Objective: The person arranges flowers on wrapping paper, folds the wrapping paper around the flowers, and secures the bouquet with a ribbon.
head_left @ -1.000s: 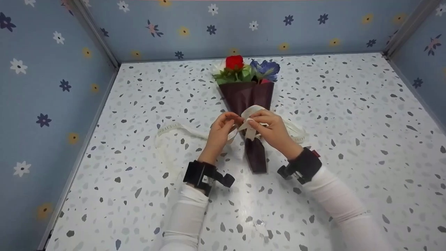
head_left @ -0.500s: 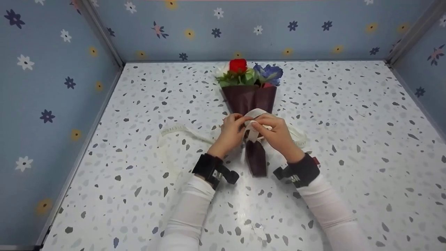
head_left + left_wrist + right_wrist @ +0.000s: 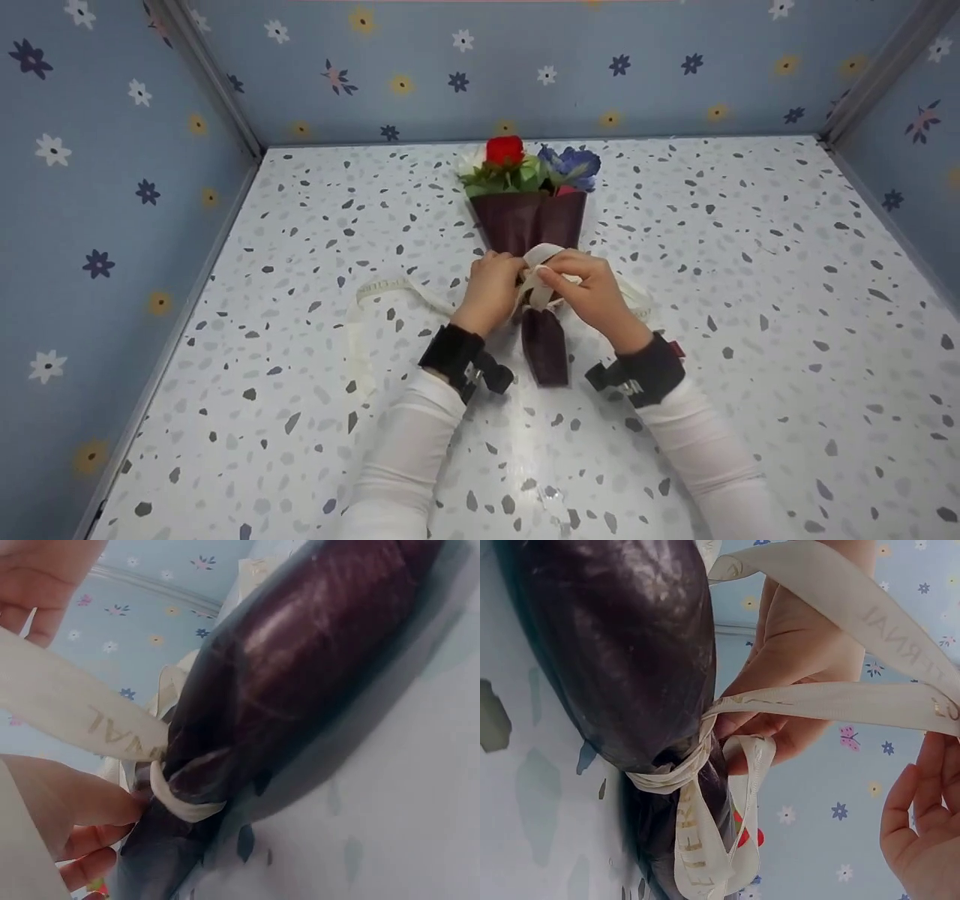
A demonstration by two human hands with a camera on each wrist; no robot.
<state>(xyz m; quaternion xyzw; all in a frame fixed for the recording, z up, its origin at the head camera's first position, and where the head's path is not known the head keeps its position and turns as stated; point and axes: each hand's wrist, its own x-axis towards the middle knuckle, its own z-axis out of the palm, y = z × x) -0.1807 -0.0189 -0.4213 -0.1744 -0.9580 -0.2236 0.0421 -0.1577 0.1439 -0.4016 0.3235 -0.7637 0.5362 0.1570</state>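
Observation:
A bouquet in dark maroon wrapping (image 3: 514, 221) lies on the tabletop with its flowers away from me. Cream ribbon (image 3: 870, 701) printed with lettering circles its narrow neck, and a loop stands up from the tie. At the left of the neck, my left hand (image 3: 490, 291) pinches ribbon beside the tie, its fingertips partly hidden behind the wrapping. My right hand (image 3: 591, 291) holds the raised ribbon between thumb and fingers just above the neck. In the right wrist view a short ribbon loop (image 3: 754, 765) hangs by the left fingertips. The wrapped stem end (image 3: 546, 352) points toward me.
One ribbon tail (image 3: 382, 289) trails leftward over the speckled white tabletop (image 3: 750, 300); more ribbon (image 3: 637, 296) lies beyond the right hand. Blue flower-patterned panels (image 3: 540, 67) bound the table at the back and sides. A small clear scrap (image 3: 553, 499) lies near the front.
My left hand has moved right and in against the bouquet's neck, its fingers now tucked at the tie. The right hand keeps hold of the ribbon with little movement. The head view has shifted slightly.

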